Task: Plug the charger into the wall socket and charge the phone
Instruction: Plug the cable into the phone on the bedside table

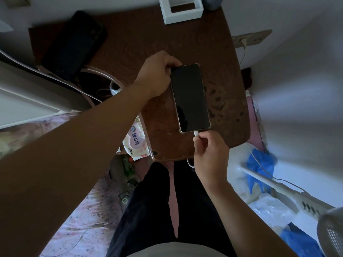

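A phone [189,98] with a dark screen and a clear case lies face up on the brown wooden table [141,43]. My left hand [157,73] grips its far top end. My right hand [210,154] pinches the white cable plug [196,134], which sits at the port in the phone's near bottom edge. The white cable loops below the table edge [190,163]. On the right wall a socket plate [250,38] holds a white charger [243,41], with a thin cable hanging down from it.
A black case [74,45] lies at the table's back left and a white open box [182,10] at the back. A pink wipes packet [136,140] sits by the table's left edge. A fan [332,232] and blue bags [259,164] stand at the right.
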Demonstrator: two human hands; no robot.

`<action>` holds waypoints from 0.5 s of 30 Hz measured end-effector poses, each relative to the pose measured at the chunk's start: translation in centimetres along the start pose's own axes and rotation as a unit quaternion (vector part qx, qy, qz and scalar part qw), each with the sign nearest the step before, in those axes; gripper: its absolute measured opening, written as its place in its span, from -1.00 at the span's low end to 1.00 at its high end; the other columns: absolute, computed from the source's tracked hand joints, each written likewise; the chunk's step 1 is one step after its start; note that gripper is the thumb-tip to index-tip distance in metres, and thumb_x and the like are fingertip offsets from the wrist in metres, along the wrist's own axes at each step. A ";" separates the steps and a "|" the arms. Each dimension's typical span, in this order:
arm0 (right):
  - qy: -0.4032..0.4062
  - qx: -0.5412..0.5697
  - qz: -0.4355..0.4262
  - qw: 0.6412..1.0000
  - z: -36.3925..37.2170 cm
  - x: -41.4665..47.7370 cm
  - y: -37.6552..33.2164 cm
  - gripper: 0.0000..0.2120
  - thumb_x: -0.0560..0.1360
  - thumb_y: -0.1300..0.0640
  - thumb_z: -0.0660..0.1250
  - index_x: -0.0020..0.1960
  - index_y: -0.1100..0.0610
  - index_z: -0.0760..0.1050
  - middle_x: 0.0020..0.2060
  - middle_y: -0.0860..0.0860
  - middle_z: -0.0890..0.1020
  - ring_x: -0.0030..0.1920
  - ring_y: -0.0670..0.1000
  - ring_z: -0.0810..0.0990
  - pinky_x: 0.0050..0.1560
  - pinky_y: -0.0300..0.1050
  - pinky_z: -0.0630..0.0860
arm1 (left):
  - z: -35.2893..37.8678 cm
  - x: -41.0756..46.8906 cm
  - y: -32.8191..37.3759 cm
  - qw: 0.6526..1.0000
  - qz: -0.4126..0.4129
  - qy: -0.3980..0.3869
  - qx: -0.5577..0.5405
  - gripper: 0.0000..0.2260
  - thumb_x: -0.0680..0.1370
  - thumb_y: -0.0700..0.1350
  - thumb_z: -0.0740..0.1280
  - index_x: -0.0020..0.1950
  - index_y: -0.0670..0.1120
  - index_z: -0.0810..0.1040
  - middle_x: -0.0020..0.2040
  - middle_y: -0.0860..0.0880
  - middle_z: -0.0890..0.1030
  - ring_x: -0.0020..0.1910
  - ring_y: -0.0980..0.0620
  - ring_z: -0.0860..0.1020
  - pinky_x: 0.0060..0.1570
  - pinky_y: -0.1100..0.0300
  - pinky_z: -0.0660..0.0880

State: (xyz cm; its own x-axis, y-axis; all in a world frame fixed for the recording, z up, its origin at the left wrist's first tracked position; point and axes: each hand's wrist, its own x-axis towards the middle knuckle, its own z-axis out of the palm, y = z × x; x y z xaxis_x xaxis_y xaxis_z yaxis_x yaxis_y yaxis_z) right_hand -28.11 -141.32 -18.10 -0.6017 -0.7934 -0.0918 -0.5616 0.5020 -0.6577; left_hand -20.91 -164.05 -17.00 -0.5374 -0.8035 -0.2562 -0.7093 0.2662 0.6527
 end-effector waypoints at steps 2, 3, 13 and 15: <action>0.000 0.003 -0.003 1.000 -0.1 0.1 0.0 -0.96 0.46 0.23 0.42 -0.10 0.19 0.58 -0.23 0.04 0.64 -0.29 -0.06 0.59 -0.31 -0.34 0.49 | 0.0 0.0 -0.1 1.000 -0.001 0.001 -0.003 -0.65 0.57 -0.32 0.13 0.23 -0.08 0.57 0.24 -0.07 0.51 0.22 0.02 0.46 0.09 0.38 0.27; -0.001 0.005 -0.003 1.000 -0.2 0.1 0.0 -0.95 0.46 0.22 0.42 -0.10 0.19 0.58 -0.24 0.04 0.65 -0.30 -0.06 0.60 -0.31 -0.29 0.52 | 0.0 0.0 -0.1 1.000 0.000 0.002 -0.004 -0.66 0.57 -0.32 0.14 0.23 -0.08 0.57 0.24 -0.08 0.51 0.21 0.02 0.46 0.09 0.38 0.27; -0.009 0.011 -0.005 1.000 -0.3 0.2 0.3 -0.95 0.46 0.20 0.42 -0.11 0.18 0.59 -0.26 0.02 0.65 -0.32 -0.11 0.59 -0.31 -0.32 0.53 | 0.0 0.1 -0.3 1.000 0.000 0.002 -0.005 -0.65 0.57 -0.31 0.14 0.24 -0.06 0.56 0.24 -0.07 0.51 0.14 0.13 0.42 0.07 0.42 0.26; -0.010 0.011 -0.007 1.000 -0.3 0.3 0.3 -0.95 0.46 0.20 0.42 -0.11 0.18 0.59 -0.26 0.02 0.65 -0.32 -0.11 0.59 -0.32 -0.29 0.54 | 0.0 0.0 -0.3 1.000 0.000 0.005 -0.005 -0.65 0.57 -0.31 0.13 0.24 -0.07 0.56 0.25 -0.07 0.51 0.11 0.17 0.39 0.05 0.44 0.25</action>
State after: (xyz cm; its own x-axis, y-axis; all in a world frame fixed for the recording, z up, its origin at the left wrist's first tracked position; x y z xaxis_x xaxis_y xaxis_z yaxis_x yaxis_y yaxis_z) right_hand -28.64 -141.27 -18.08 -0.5824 -0.8071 -0.0971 -0.5574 0.4834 -0.6750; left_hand -20.76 -164.13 -17.20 -0.5329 -0.8084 -0.2501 -0.7046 0.2602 0.6601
